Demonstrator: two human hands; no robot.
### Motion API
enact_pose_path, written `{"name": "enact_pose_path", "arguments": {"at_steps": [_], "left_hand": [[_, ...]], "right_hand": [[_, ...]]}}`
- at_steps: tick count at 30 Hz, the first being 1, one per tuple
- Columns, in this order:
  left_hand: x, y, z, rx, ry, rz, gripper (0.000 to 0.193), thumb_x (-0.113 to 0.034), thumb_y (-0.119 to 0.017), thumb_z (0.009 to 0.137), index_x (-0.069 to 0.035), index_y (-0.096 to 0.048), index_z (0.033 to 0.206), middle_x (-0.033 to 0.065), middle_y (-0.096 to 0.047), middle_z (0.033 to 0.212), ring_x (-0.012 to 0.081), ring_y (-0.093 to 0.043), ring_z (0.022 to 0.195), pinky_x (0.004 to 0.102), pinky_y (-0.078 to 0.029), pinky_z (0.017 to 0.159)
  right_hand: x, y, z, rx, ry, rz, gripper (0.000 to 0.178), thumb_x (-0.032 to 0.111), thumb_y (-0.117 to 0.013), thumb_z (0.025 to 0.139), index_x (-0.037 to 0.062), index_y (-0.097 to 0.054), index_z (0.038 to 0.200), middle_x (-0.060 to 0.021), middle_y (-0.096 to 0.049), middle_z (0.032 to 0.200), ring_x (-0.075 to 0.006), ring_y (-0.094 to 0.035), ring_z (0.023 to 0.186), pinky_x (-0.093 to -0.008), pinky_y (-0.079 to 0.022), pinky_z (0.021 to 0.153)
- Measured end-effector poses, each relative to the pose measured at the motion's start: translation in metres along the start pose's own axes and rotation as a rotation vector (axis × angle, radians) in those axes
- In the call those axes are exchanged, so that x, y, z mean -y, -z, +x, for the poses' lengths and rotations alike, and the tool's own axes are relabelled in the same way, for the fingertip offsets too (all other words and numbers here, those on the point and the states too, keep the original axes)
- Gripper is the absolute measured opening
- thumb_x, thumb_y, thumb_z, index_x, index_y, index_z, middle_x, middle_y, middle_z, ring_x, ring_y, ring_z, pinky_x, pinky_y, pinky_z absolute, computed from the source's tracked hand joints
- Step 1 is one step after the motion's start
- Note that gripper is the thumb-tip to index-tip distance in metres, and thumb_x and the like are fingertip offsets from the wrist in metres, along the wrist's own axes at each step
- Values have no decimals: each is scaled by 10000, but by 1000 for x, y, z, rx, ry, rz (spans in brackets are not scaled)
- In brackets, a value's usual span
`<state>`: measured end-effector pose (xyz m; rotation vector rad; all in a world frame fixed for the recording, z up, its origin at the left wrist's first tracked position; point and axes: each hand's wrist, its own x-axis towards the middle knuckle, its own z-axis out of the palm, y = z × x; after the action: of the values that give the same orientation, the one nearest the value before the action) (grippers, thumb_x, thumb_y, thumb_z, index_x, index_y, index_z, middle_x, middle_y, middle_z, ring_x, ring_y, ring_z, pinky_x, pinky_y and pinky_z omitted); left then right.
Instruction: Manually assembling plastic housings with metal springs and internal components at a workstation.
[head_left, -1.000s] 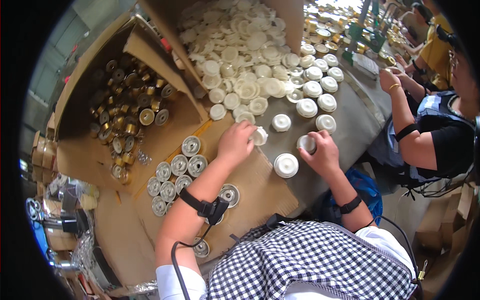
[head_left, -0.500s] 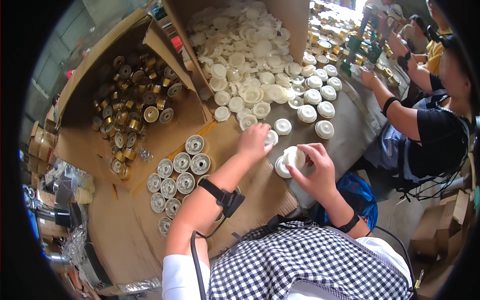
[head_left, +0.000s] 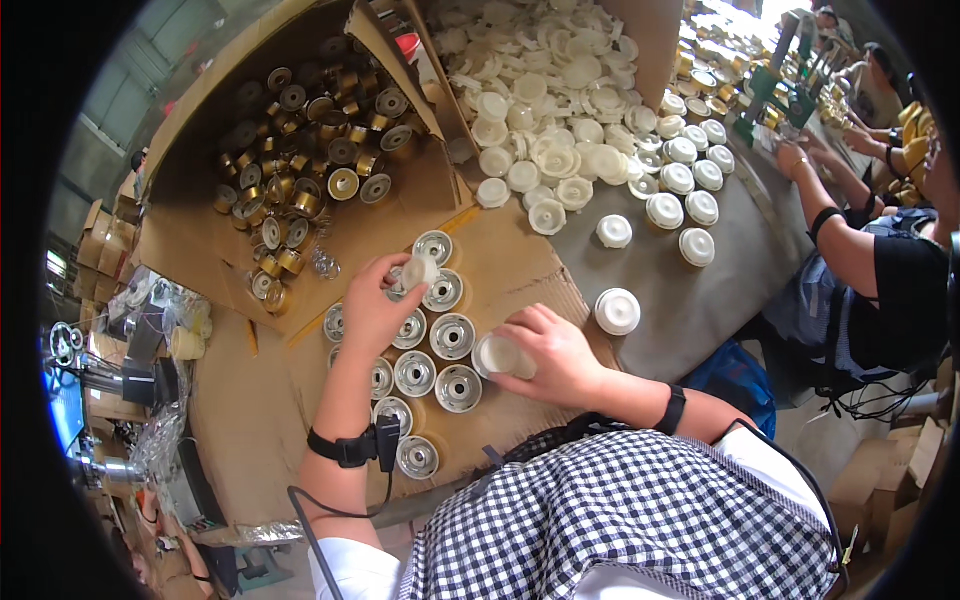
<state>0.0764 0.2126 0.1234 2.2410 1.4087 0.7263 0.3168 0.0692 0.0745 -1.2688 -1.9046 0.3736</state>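
My left hand [head_left: 374, 312] is closed on a translucent white plastic cap [head_left: 419, 272] and holds it over the rows of round metal cups [head_left: 414, 373]. These cups have silver ringed tops with a centre hole and stand on flattened cardboard [head_left: 300, 400]. My right hand [head_left: 555, 358] grips another white plastic cap [head_left: 502, 356], tilted on its side, just right of the cups. Whether that cap touches the nearest cup, I cannot tell. A white-capped piece [head_left: 617, 312] stands to the right of my right hand.
At the far left, a cardboard box [head_left: 215, 110] holds loose gold metal cups [head_left: 300, 195]. Behind lies a heap of white caps [head_left: 560, 90]. Several white-capped pieces [head_left: 678, 180] stand on the grey table [head_left: 660, 290]. Another person's arm [head_left: 800, 180] works at a green press [head_left: 768, 100] on the right.
Both hands have moved left, from beside the white caps to the metal cups, each with a cap. A white-capped piece stands where my right hand was. The view has shifted too.
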Motion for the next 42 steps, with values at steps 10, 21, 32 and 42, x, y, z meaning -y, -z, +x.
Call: {"name": "enact_pose_path", "arguments": {"at_steps": [10, 21, 32, 42], "left_hand": [[10, -27, -5, 129, -121, 181, 489, -165, -845, 740, -58, -718, 1200, 136, -697, 1198, 352, -645, 1114, 425, -516, 943], [-52, -70, -2, 255, -305, 117, 467, -217, -862, 706, -52, -740, 1126, 89, -717, 1109, 310, -640, 1077, 431, -495, 954], [-132, -189, 46, 303, -628, -14, 502, -270, -838, 771, -82, -702, 1217, 73, -687, 1193, 303, -625, 1109, 422, -478, 987], [-78, -170, 96, 157, -311, 441, 681, -285, -829, 797, -87, -571, 1396, 122, -594, 1317, 324, -541, 1232, 451, -487, 1019]], "right_hand": [[-1, -17, -1, 202, -76, -182, 541, 334, -836, 761, 51, -700, 1202, -104, -622, 1241, -317, -524, 1217, -480, -422, 1079], [-46, 42, -57, -113, -266, -502, 564, 392, -811, 742, 139, -672, 1226, -49, -618, 1359, -329, -436, 1404, -601, -152, 1238], [-135, 117, -78, -382, -360, -697, 541, 319, -801, 792, 118, -662, 1275, -91, -614, 1361, -338, -474, 1357, -529, -247, 1202], [-133, 119, 23, -143, -335, -407, 432, 227, -818, 796, 69, -671, 1170, -128, -647, 1230, -343, -620, 1170, -432, -536, 946]]}}
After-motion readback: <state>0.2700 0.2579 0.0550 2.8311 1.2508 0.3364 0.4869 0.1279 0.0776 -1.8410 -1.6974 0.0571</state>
